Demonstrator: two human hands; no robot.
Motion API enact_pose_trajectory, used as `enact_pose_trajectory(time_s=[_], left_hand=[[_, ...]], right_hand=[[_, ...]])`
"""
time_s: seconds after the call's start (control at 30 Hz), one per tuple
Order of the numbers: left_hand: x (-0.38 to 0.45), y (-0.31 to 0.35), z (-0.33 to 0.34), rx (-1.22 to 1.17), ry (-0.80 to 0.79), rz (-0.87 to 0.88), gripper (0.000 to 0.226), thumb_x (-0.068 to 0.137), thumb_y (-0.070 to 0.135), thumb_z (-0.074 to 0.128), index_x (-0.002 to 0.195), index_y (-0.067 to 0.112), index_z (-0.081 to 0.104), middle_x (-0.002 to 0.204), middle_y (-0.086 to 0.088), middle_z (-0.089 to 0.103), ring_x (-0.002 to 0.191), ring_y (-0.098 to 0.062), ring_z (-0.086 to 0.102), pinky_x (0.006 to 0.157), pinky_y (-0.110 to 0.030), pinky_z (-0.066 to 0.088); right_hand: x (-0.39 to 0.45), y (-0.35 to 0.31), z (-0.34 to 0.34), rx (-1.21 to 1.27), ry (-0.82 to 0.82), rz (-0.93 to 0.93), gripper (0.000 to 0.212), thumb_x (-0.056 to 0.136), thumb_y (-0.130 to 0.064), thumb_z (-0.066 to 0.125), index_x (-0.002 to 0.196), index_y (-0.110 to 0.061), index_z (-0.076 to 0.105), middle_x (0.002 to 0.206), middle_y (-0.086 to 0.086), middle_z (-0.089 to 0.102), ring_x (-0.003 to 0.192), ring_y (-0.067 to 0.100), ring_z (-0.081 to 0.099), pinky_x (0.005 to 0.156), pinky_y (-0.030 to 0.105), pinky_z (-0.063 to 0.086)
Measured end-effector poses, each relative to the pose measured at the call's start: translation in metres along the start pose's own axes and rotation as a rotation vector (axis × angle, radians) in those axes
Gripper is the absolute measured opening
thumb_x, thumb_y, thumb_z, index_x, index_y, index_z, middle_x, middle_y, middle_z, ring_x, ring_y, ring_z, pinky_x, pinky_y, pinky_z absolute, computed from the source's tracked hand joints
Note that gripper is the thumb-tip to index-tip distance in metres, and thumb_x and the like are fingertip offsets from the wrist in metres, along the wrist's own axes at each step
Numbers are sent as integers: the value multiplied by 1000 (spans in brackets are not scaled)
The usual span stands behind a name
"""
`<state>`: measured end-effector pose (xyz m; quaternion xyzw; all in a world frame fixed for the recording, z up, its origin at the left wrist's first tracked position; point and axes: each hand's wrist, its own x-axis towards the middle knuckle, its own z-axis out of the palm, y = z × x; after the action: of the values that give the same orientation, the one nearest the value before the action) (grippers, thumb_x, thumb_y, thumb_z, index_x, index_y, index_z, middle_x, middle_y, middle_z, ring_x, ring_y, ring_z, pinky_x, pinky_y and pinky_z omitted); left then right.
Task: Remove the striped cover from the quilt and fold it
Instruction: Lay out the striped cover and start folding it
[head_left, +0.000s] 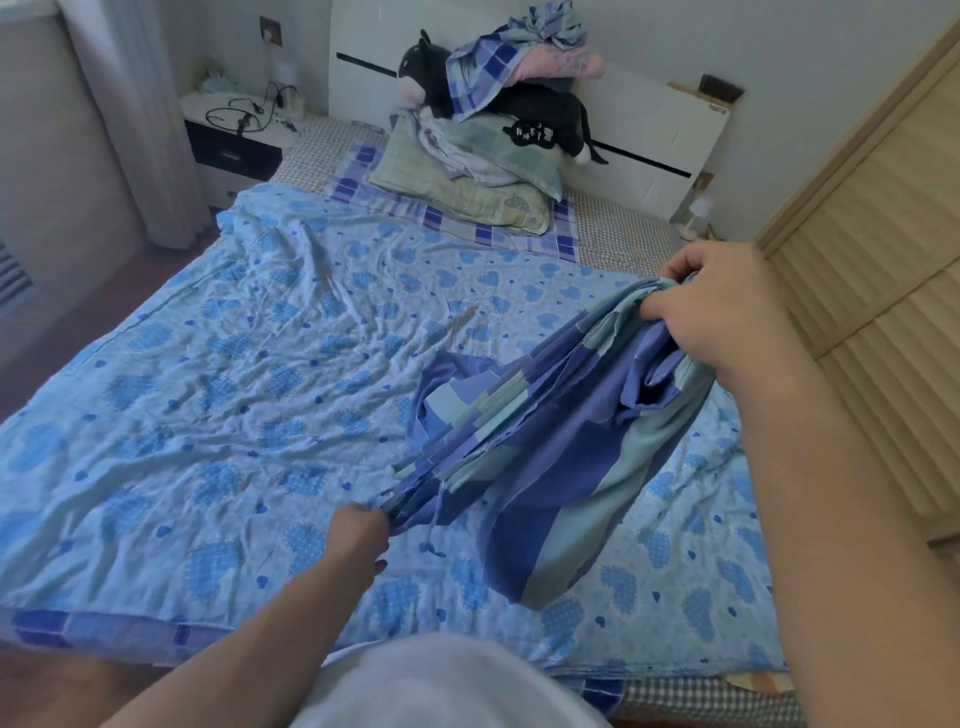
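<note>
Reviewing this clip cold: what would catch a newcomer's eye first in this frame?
First, the bunched striped cover, stretched in the air between the right hand gripping its upper end and the left hand gripping its lower end. Under it, the blue heart-print quilt lies spread and wrinkled over the bed. At the headboard, a black plush cat lies on a heap of pillows and checked cloth.

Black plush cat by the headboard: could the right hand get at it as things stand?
Probably not right away. The right hand grips the bunched striped cover, and the plush cat lies across the bed under a pile of bedding. Nothing else blocks the way.
</note>
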<state>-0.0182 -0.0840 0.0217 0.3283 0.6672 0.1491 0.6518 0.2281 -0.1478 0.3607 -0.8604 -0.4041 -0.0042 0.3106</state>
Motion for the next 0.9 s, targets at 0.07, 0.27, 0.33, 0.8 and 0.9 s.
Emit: enact_pose_trajectory(time_s=[0.07,0.27,0.33,0.8,0.9], left_hand=[[-2,-5,-1,-272,-171,-242,11,98,11,52,97,9,62,93,-14,69,83,-32,67,76,-46,59],[-1,-14,-3,-135,-313,-181,18,93,-1,58,110,4,62,85,-12,70,73,-23,67,65,-35,57],[-1,-19,0,-11,-317,-60,28,85,3,73,111,2,65,82,-11,71,72,-24,66,67,-31,56],[-5,-40,-32,635,33,818,39,93,17,65,103,37,32,97,2,56,60,-24,54,51,-39,46],[-13,-38,-38,901,75,1193,38,88,3,66,105,19,36,128,-5,42,51,-34,50,40,-39,43]], right_hand=[[-2,5,1,6,-8,-2,24,62,-12,79,61,-21,57,54,-8,50,44,8,41,43,20,30],[-8,18,3,2,22,-7,25,62,-11,79,61,-20,56,60,-10,48,47,9,43,45,21,31],[-10,22,5,17,20,-4,25,62,-11,78,59,-21,56,60,-11,47,48,9,44,47,21,33],[7,60,-2,82,59,134,19,48,-24,72,63,-31,62,56,-8,52,54,19,50,54,35,48],[10,56,1,89,48,125,19,50,-23,73,62,-33,62,55,-9,51,53,17,49,51,29,43]])
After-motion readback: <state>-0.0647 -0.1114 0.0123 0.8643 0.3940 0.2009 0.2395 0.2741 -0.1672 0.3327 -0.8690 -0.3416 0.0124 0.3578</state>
